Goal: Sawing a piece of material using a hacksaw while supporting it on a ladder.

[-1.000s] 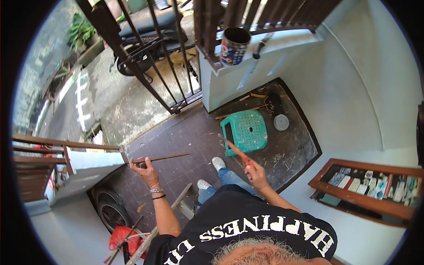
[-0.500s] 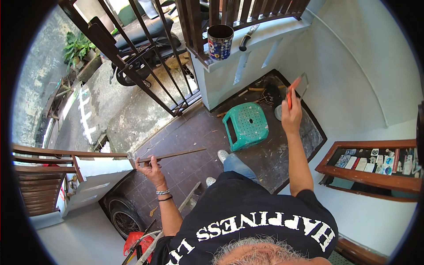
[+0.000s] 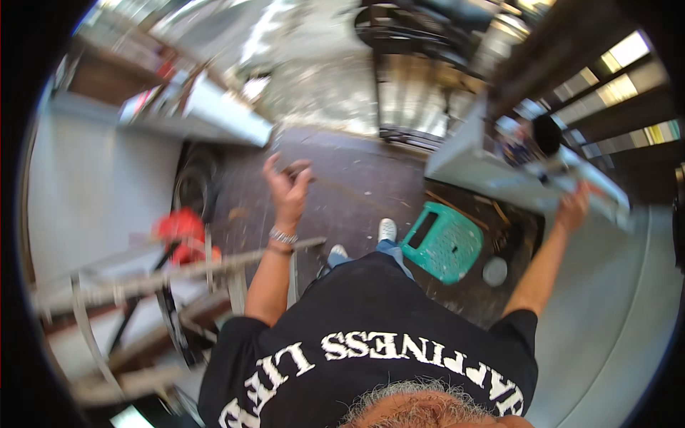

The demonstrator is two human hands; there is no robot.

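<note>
My left hand (image 3: 287, 196) is raised over the tiled floor. Its fingers curl round one end of a thin wooden strip (image 3: 342, 189), which is smeared by motion and stretches to the right. At the far right my right hand (image 3: 573, 207) is closed on an orange-handled tool (image 3: 598, 188), blurred and close to the top of the low wall (image 3: 460, 153). A thin metal frame on this tool showed earlier. Nearest to that hand on the ledge are a dark-handled tool (image 3: 553, 175) and a patterned tin (image 3: 515, 146).
A green plastic stool (image 3: 446, 242) stands before my feet, with a round grey lid-like thing (image 3: 495, 272) beside it. A wooden ladder (image 3: 135, 285), a red bag (image 3: 182, 232) and a wheel (image 3: 193, 189) are at the left. Dark railings (image 3: 564, 78) top the right wall.
My view has turned to the right. The right hand with the orange-handled tool has come up to the ledge by the tin. My left hand still holds the strip.
</note>
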